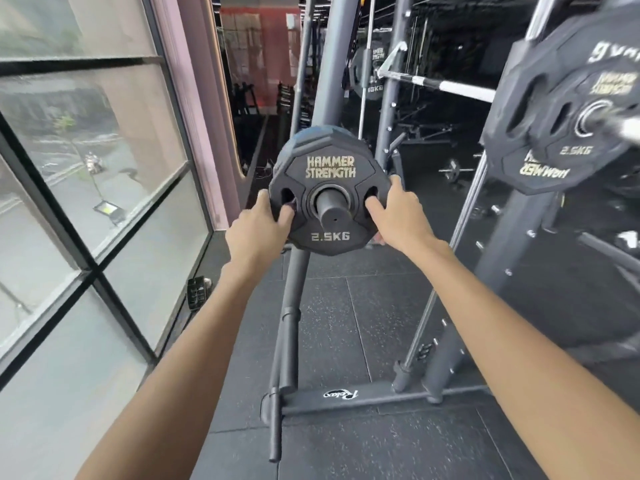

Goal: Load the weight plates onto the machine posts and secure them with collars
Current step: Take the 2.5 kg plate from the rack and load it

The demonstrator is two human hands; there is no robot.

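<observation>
Centre of the frame: a black 2.5 kg plate (330, 171) sits threaded on a dark horizontal post (332, 211) of the machine, and the post's blunt end projects through the centre hole toward the viewer. The left hand (258, 225) grips the plate's left rim and the right hand (398, 216) its right rim. Each has a digit hooked into a grip opening and the rest of the hand wrapped around the edge. Directly behind it, a second plate (311, 133) shows only as a bluish rim. Whether the two plates touch cannot be judged from this head-on angle.

Upper right: a loaded bar (568, 109), blurred, carries further plates. Left: a window (86, 168). Below: rubber floor (346, 323) and the frame's base rail (346, 396).

Technique for this step: keep the plate square to the post, with even pressure from both hands, so that the bore does not bind. Slide it inward until it appears to seat flush, then clear the fingers from the openings before letting go. No collar is in view, so securing is not yet done.
</observation>
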